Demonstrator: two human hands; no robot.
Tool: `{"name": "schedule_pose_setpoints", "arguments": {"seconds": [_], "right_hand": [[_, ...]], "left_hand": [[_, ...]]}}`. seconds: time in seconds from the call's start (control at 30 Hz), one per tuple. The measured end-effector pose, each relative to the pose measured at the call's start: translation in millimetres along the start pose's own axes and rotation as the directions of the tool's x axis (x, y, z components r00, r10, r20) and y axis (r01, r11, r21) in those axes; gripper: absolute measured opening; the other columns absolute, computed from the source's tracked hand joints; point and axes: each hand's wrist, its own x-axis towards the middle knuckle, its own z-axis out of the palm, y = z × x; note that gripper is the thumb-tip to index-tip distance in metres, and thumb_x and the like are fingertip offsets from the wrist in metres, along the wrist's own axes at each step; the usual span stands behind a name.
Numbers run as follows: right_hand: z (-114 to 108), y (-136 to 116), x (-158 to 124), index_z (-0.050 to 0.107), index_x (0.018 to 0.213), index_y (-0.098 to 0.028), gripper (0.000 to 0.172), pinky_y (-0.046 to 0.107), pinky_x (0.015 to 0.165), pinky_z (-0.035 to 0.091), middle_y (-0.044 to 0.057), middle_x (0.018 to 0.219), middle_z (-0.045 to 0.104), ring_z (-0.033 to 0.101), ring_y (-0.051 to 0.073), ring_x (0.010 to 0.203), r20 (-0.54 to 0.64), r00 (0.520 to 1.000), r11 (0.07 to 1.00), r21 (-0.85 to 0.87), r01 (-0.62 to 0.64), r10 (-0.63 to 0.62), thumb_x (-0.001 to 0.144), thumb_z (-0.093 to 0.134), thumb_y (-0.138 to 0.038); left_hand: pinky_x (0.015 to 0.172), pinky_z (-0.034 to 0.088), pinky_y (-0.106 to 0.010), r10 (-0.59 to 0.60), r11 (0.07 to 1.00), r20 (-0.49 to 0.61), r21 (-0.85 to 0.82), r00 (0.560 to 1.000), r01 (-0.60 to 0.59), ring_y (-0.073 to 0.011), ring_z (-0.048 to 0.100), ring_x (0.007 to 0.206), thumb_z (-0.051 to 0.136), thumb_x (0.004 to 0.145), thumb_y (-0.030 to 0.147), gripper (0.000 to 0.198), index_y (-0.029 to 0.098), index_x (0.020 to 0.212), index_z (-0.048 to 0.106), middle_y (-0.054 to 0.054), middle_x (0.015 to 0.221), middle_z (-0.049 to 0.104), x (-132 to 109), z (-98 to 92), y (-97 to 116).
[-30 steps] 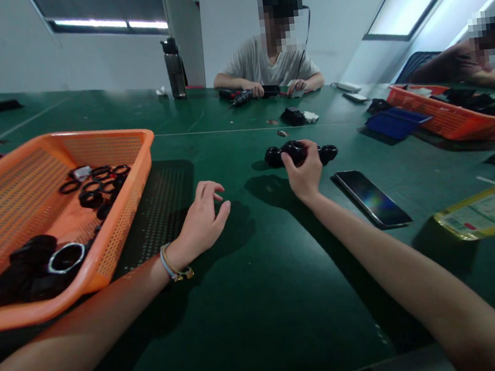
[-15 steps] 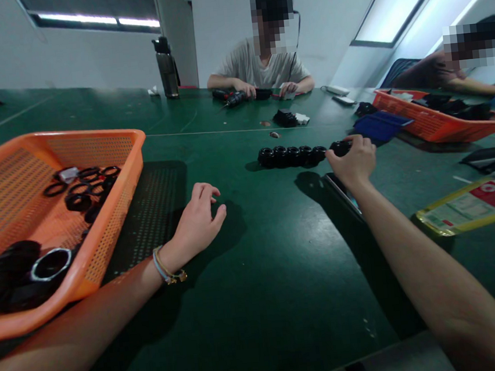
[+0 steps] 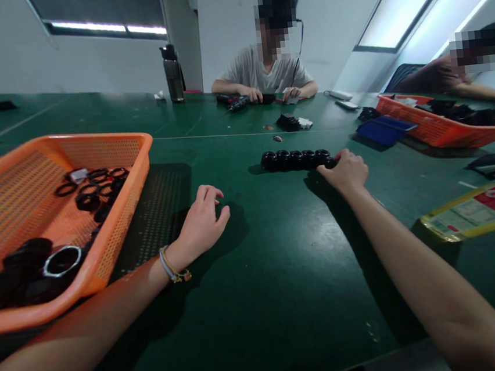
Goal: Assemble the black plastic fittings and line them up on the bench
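Observation:
Several black round parts (image 3: 296,159) with ringed tops stand side by side in a row on the green table (image 3: 275,253). At the row's right end, my right hand (image 3: 347,171) has its thumb and fingers closed around a black round part (image 3: 329,162), which meets its neighbour. Part of it is hidden by the fingers. My left hand (image 3: 204,217), with bracelets at the wrist, hovers over the table beside an orange basket (image 3: 124,244). Its fingers are loosely curled and apart, holding nothing. Inside the basket are black rings (image 3: 89,198) and larger dark parts.
Across the table a person (image 3: 265,70) handles a dark power tool (image 3: 239,101). Further right are a blue tray (image 3: 384,130), another orange basket (image 3: 447,125) and a yellow-edged bottle (image 3: 477,210) lying down. A dark drinking bottle (image 3: 173,76) stands at the back.
My right hand has brought the black round part leftward and nearer, up to the row's end. The phone beneath my right arm is now hidden. My left hand has barely moved.

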Motion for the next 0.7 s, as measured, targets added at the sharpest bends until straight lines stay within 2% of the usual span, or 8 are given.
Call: {"name": "schedule_pose_setpoints", "arguments": {"seconds": [0.13, 0.23, 0.37, 0.43, 0.47, 0.53, 0.63, 0.7], "right_hand": [[-8.4, -6.7, -3.0, 0.051, 0.092, -0.013, 0.03, 0.045, 0.078, 0.039, 0.018, 0.103, 0.052, 0.046, 0.033, 0.098, -0.117, 0.993, 0.999, 0.035, 0.023, -0.019, 0.072, 0.051, -0.035], [-10.1, -19.7, -8.5, 0.051, 0.094, -0.013, 0.026, 0.045, 0.08, 0.039, 0.018, 0.102, 0.052, 0.046, 0.033, 0.1, -0.189, 0.978, 0.99, 0.1, 0.104, -0.084, 0.073, 0.048, -0.028], [-2.0, -54.4, -34.2, 0.052, 0.092, -0.014, 0.022, 0.043, 0.079, 0.039, 0.016, 0.093, 0.057, 0.05, 0.031, 0.092, -0.193, 0.915, 0.903, 0.184, 0.389, -0.355, 0.073, 0.048, -0.024], [2.1, -75.8, -53.5, 0.052, 0.092, -0.016, 0.019, 0.041, 0.075, 0.04, 0.014, 0.089, 0.06, 0.053, 0.029, 0.086, -0.141, 0.828, 0.79, 0.248, 0.56, -0.543, 0.074, 0.048, -0.023], [3.4, -85.9, -62.8, 0.053, 0.091, -0.017, 0.018, 0.039, 0.074, 0.04, 0.013, 0.087, 0.061, 0.054, 0.028, 0.084, -0.108, 0.774, 0.728, 0.283, 0.625, -0.623, 0.074, 0.048, -0.021], [4.3, -102.8, -78.0, 0.054, 0.092, -0.018, 0.017, 0.037, 0.073, 0.041, 0.011, 0.083, 0.062, 0.056, 0.026, 0.08, -0.042, 0.68, 0.618, 0.377, 0.69, -0.732, 0.076, 0.048, -0.019], [3.9, -116.4, -88.7, 0.055, 0.092, -0.019, 0.017, 0.034, 0.07, 0.044, 0.009, 0.082, 0.063, 0.057, 0.023, 0.076, -0.014, 0.631, 0.566, 0.428, 0.705, -0.776, 0.077, 0.048, -0.019], [3.7, -118.7, -89.2, 0.056, 0.091, -0.018, 0.015, 0.034, 0.071, 0.045, 0.009, 0.084, 0.063, 0.058, 0.023, 0.078, -0.004, 0.617, 0.552, 0.442, 0.707, -0.787, 0.078, 0.048, -0.018]], "left_hand": [[0.077, 0.052, -0.038, 0.019, 0.999, -0.006, 0.039, 1.0, -0.019, -0.0189, 0.057, 0.084, 0.047, 0.082, 0.019, 0.011, 0.017, 0.093, 0.047, -0.008, 0.102, 0.047, -0.3, 0.9, -0.6], [0.081, 0.05, -0.039, 0.098, 0.988, -0.015, 0.121, 0.995, -0.096, -0.0217, 0.055, 0.09, 0.049, 0.081, 0.017, 0.013, 0.015, 0.094, 0.05, -0.01, 0.102, 0.05, -1.4, -0.1, 1.9], [0.084, 0.047, -0.042, 0.32, 0.888, 0.108, 0.31, 0.941, -0.338, -0.0262, 0.052, 0.101, 0.048, 0.081, 0.015, 0.017, 0.015, 0.096, 0.055, -0.012, 0.105, 0.055, -8.9, -5.6, 18.2], [0.087, 0.045, -0.044, 0.387, 0.818, 0.199, 0.376, 0.9, -0.435, -0.0285, 0.05, 0.108, 0.048, 0.082, 0.017, 0.015, 0.015, 0.093, 0.058, -0.013, 0.106, 0.057, -16.0, -12.2, 35.3], [0.086, 0.045, -0.044, 0.375, 0.804, 0.232, 0.4, 0.897, -0.44, -0.0304, 0.049, 0.11, 0.05, 0.082, 0.019, 0.013, 0.015, 0.091, 0.059, -0.013, 0.106, 0.058, -20.0, -17.6, 45.6], [0.079, 0.047, -0.044, 0.25, 0.819, 0.288, 0.446, 0.925, -0.36, -0.0321, 0.054, 0.103, 0.054, 0.081, 0.026, 0.015, 0.015, 0.087, 0.061, -0.013, 0.102, 0.06, -27.2, -34.1, 66.0], [0.064, 0.049, -0.037, 0.037, 0.862, 0.4, 0.451, 0.916, -0.232, -0.0255, 0.061, 0.073, 0.05, 0.084, 0.029, 0.017, 0.017, 0.082, 0.062, -0.008, 0.08, 0.062, -30.4, -76.3, 80.0], [0.065, 0.048, -0.034, -0.015, 0.864, 0.38, 0.47, 0.925, -0.179, -0.0219, 0.06, 0.067, 0.049, 0.081, 0.023, 0.015, 0.019, 0.072, 0.061, -0.003, 0.069, 0.059, -24.0, -113.3, 69.0]]}}
